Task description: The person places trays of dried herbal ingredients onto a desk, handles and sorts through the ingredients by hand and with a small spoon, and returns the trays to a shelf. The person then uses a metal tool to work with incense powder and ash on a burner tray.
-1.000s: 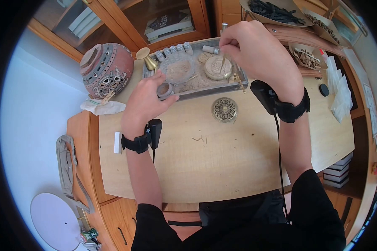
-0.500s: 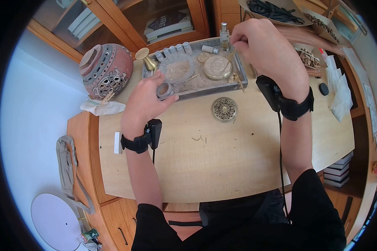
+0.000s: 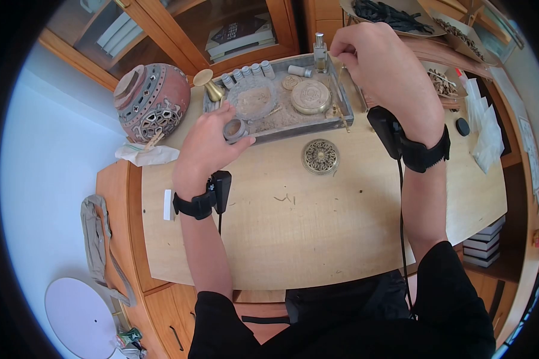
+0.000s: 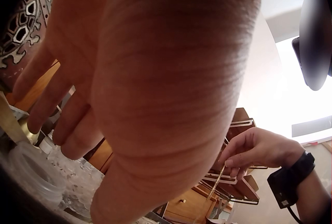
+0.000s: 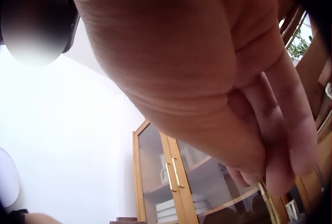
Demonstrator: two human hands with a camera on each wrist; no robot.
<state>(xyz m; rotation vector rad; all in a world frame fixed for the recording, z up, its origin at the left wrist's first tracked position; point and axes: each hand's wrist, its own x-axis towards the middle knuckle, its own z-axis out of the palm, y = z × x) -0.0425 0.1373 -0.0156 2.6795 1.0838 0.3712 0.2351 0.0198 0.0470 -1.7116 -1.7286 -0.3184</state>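
My left hand (image 3: 206,143) is beside a small clear jar of brown powder (image 3: 235,129) at the tray's (image 3: 293,130) front left; its fingers are extended, with no clear grip on the jar. The left wrist view shows the jar (image 4: 37,174) below those fingers. Over the tray's back right corner, my right hand (image 3: 383,72) pinches a thin brass tool, clearer in the left wrist view as a slim stick (image 4: 213,186). A round brass container with a patterned pale top (image 3: 311,97) sits in the tray, left of that hand.
An openwork brass lid (image 3: 321,157) lies on the table before the tray. A glass bottle (image 3: 320,52) stands at the back, several small vials (image 3: 247,72) behind a glass dish. The red pot (image 3: 156,99) is left, a black cap (image 3: 462,127) right.
My right hand has moved right and slightly back, taking the brass tool from above the round container to the tray's right side. The left hand has stayed in place.
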